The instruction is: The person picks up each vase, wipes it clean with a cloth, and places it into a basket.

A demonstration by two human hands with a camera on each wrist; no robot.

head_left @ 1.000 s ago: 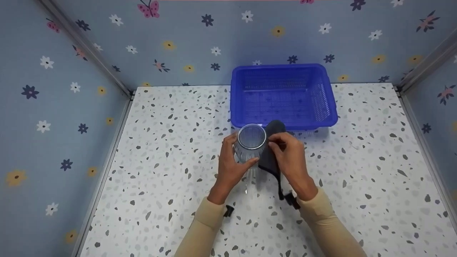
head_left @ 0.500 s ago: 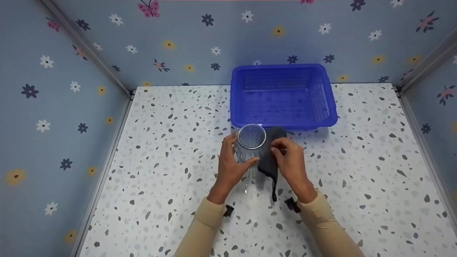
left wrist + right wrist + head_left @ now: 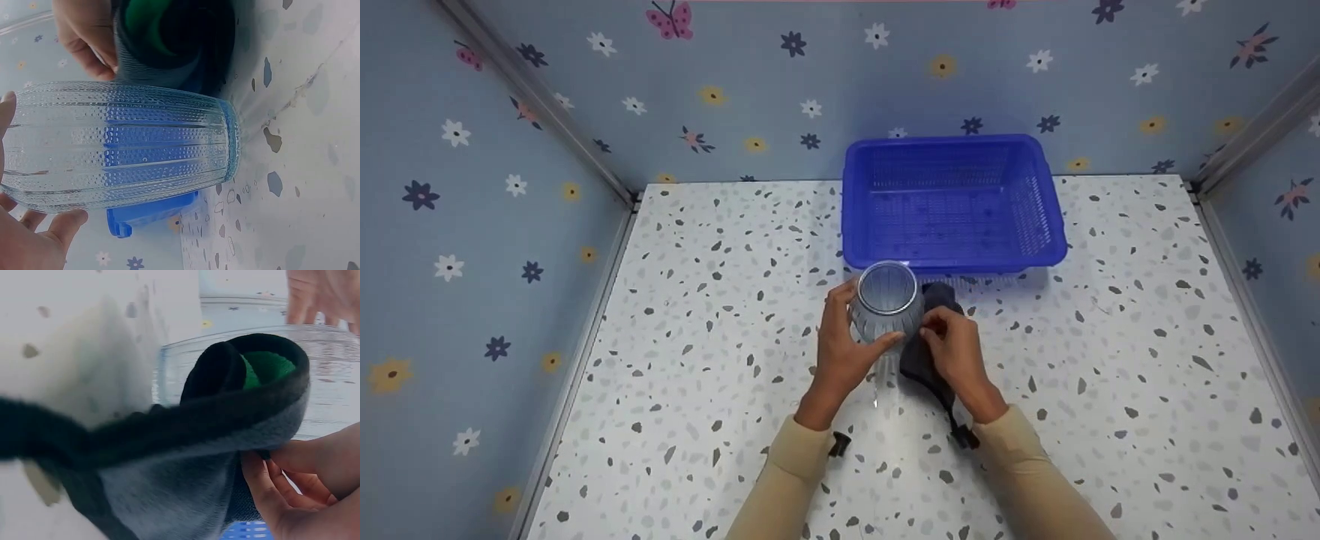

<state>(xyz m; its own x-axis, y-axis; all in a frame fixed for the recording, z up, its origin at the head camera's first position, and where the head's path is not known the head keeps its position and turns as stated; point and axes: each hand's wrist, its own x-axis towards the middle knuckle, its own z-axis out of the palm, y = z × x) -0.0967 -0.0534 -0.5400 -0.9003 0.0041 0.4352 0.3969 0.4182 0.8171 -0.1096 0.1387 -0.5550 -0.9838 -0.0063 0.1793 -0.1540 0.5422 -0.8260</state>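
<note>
You are looking down at a white terrazzo tabletop [image 3: 720, 315] flecked with grey and dark chips. Behind it rises a back wall [image 3: 840, 82] papered in pale blue with small white, navy and yellow flowers and pink butterflies. The same paper covers the side wall [image 3: 472, 262] left of the tabletop and the one to its right [image 3: 1286, 225]. Grey metal strips [image 3: 540, 112] run along the corners and edges where walls meet the tabletop. Light is soft and even.

Bright even light; soft shadows; right wrist view blurred.
</note>
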